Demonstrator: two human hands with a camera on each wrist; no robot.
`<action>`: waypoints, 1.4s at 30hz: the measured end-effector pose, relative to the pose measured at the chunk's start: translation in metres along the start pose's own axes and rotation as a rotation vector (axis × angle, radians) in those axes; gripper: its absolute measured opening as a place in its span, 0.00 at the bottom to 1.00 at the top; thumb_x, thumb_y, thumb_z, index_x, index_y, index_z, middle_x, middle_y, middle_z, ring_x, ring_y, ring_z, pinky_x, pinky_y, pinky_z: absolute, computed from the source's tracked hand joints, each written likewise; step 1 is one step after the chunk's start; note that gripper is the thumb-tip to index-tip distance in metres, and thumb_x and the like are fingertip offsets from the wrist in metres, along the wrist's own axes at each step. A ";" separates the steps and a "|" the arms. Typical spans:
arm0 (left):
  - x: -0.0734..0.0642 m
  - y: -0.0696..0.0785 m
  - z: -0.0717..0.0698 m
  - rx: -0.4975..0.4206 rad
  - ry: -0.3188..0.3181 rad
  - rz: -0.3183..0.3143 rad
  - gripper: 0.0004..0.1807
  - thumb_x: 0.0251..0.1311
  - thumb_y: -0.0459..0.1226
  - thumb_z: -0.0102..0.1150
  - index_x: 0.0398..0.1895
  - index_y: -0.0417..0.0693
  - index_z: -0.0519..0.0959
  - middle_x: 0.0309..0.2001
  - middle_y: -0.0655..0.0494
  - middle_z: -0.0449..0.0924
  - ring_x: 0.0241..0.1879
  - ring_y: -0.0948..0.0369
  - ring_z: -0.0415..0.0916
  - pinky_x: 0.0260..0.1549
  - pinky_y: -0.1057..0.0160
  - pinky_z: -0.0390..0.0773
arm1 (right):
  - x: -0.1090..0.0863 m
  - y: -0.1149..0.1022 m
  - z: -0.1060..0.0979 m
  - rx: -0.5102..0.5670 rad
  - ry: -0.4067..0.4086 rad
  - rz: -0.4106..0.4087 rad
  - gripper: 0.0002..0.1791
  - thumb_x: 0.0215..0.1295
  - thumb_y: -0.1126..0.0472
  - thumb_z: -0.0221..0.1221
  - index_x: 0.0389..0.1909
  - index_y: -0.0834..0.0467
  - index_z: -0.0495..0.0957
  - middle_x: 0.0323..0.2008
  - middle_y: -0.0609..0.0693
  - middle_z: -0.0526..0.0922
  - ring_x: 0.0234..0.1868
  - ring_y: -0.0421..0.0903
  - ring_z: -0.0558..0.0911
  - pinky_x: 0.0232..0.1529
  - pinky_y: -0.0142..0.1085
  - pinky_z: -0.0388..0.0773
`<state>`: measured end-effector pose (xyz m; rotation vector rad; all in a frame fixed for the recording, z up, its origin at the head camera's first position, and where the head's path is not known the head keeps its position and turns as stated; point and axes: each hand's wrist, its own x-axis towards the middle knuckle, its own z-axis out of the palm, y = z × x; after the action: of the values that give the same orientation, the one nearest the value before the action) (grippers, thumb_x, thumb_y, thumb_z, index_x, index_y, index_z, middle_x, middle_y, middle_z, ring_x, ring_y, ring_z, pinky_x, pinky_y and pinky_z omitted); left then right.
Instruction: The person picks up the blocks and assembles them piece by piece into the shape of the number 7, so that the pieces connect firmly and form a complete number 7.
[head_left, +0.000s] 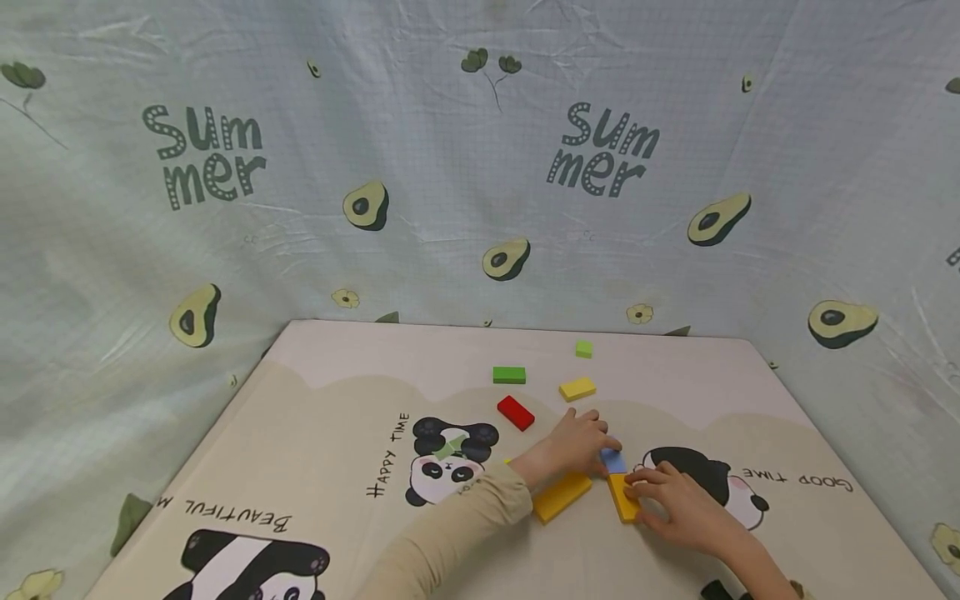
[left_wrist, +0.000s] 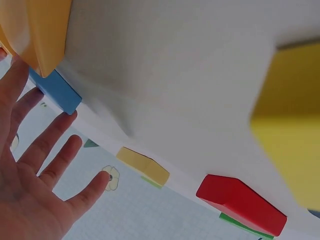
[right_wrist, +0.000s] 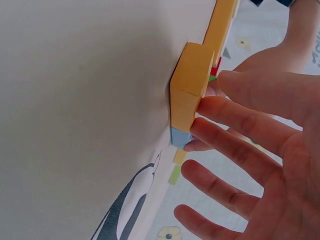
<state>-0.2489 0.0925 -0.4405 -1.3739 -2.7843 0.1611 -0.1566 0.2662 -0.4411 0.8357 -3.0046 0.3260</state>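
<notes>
My left hand (head_left: 573, 443) reaches over the table with its fingertips at a small blue block (head_left: 612, 461). In the left wrist view, its fingers spread fairly straight, one tip touching the blue block's end. An orange block (head_left: 623, 498) stands end to end with the blue one. Against the orange block's right side rest the fingertips of my right hand (head_left: 686, 507). Its fingers are extended in the right wrist view, the two lowest ones apart from the blocks. A longer yellow-orange block (head_left: 561, 498) lies beside my left wrist, partly covered by it.
Behind my left hand lie a red block (head_left: 516, 412), a green block (head_left: 509, 375), a pale yellow block (head_left: 577, 388) and a small light green block (head_left: 584, 349). Panda prints mark the tablecloth (head_left: 322, 450). A patterned curtain (head_left: 427, 150) hangs beyond the table's back edge.
</notes>
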 end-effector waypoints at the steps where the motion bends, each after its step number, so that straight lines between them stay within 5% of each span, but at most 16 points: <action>1: 0.000 0.000 0.000 0.003 0.002 0.001 0.23 0.49 0.58 0.55 0.52 0.72 0.73 0.47 0.67 0.75 0.48 0.65 0.64 0.54 0.54 0.67 | 0.000 0.000 0.000 0.001 0.000 0.002 0.10 0.48 0.56 0.63 0.35 0.50 0.81 0.44 0.45 0.79 0.39 0.41 0.69 0.36 0.41 0.70; 15: 0.000 -0.004 -0.001 -0.042 0.016 -0.009 0.26 0.47 0.57 0.58 0.50 0.62 0.74 0.47 0.67 0.77 0.46 0.66 0.65 0.50 0.58 0.68 | 0.003 0.002 0.001 -0.029 0.062 -0.069 0.07 0.47 0.57 0.65 0.29 0.45 0.79 0.41 0.41 0.78 0.37 0.39 0.67 0.31 0.36 0.67; 24: -0.002 -0.008 0.000 -0.045 0.044 0.019 0.25 0.47 0.58 0.58 0.50 0.63 0.74 0.48 0.67 0.76 0.45 0.66 0.65 0.48 0.58 0.69 | 0.006 0.006 0.000 -0.039 0.048 -0.077 0.08 0.47 0.56 0.64 0.30 0.42 0.77 0.50 0.49 0.76 0.41 0.44 0.69 0.33 0.41 0.69; 33: -0.002 -0.009 0.000 -0.095 0.028 0.015 0.27 0.47 0.58 0.57 0.51 0.62 0.73 0.50 0.67 0.75 0.46 0.65 0.65 0.49 0.58 0.69 | 0.004 0.012 -0.005 0.013 -0.074 -0.092 0.19 0.47 0.49 0.64 0.43 0.44 0.78 0.57 0.51 0.72 0.45 0.44 0.67 0.37 0.44 0.68; 42: -0.001 -0.010 0.000 -0.119 0.003 0.022 0.26 0.47 0.58 0.58 0.51 0.63 0.74 0.51 0.67 0.75 0.46 0.65 0.65 0.50 0.57 0.69 | 0.004 0.015 -0.002 -0.044 -0.006 -0.158 0.19 0.46 0.53 0.65 0.42 0.42 0.78 0.54 0.49 0.75 0.41 0.38 0.65 0.35 0.38 0.67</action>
<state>-0.2560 0.0858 -0.4398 -1.4276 -2.8191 -0.0068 -0.1676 0.2773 -0.4419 1.0635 -2.9152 0.2533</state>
